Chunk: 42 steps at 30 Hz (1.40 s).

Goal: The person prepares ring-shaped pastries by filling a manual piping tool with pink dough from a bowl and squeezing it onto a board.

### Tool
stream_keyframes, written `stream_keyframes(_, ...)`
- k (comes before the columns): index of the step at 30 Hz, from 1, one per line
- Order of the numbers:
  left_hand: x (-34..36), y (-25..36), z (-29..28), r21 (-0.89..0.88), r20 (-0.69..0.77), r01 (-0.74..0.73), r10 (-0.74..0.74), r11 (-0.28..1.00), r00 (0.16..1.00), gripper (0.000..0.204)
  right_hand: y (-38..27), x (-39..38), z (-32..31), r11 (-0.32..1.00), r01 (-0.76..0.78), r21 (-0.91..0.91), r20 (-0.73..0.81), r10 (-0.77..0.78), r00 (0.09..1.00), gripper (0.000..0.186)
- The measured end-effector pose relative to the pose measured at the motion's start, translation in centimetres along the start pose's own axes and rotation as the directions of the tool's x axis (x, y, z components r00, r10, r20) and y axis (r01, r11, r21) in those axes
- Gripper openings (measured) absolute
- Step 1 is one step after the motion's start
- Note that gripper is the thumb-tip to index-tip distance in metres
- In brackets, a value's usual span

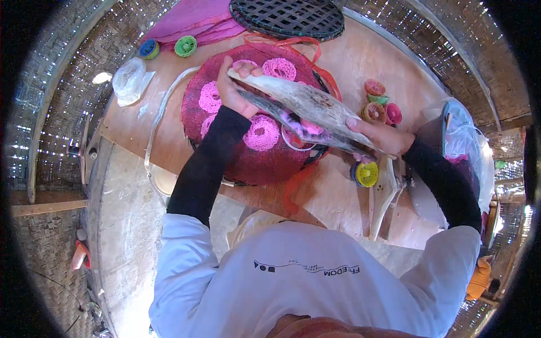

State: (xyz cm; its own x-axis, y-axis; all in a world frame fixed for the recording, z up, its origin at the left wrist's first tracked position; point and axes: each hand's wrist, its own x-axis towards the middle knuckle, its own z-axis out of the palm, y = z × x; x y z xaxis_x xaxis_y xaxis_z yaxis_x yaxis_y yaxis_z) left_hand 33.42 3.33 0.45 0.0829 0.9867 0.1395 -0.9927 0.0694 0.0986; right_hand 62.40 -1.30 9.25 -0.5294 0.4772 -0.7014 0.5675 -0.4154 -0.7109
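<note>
My left hand (pixel 236 87) grips the upper-left end of a long, pale, stained pair of flat pieces (pixel 298 101), perhaps wood or dried husk, and my right hand (pixel 386 138) grips their lower-right end, thumb on top. Between the pieces shows something pink and purple (pixel 310 125). They are held over a round maroon mesh mat (pixel 225 158) bearing several pink lacy rings (pixel 261 134). A white ring (pixel 296 145) shows below the pieces, partly hidden.
Small coloured cups (pixel 366 176) stand at right and back left. A plywood table (pixel 129 121) holds a white bag (pixel 129 84), pink sheets (pixel 186 22), dark lattice tray (pixel 287 17), red ribbon and pale strips. A plastic-covered container (pixel 462 152) is at right.
</note>
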Motion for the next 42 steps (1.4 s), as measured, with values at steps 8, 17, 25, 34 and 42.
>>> stream_keyframes(8, 0.5, -2.2, -0.4, -0.01, -0.074, -0.007, 0.006, 1.0, 0.997, 0.035, -1.7, -1.8, -1.1, 0.969, -0.028, -0.246, -0.162, -0.012, 0.987, 0.063)
stream_keyframes(17, 1.1, 0.7, 0.8, -0.016, -0.019, -0.071, 0.07, 0.997, 0.997, 0.034, -1.1, 1.3, -0.2, 0.785, 0.003, -0.62, -0.352, -0.281, 0.893, 0.064)
stream_keyframes(25, -1.0, 1.3, -1.8, 0.003, -0.102, -0.151, 0.151, 0.988, 0.983, 0.03, -1.4, 0.7, 1.7, 0.897, -0.019, -0.441, -0.273, -0.114, 0.955, 0.064)
stream_keyframes(34, -1.0, -0.8, 5.4, 0.101, 0.182, 0.076, -0.093, 0.992, 0.979, 0.075, -3.1, -4.9, 1.9, 0.878, 0.197, -0.437, -0.426, -0.395, 0.814, 0.058)
stream_keyframes(42, -5.3, -2.0, 8.0, 0.904, 0.428, -0.428, 0.018, -0.001, 0.903, 0.068, -2.9, -1.2, 5.8, 0.707, 0.457, 0.539, -0.123, -0.471, 0.873, 0.048)
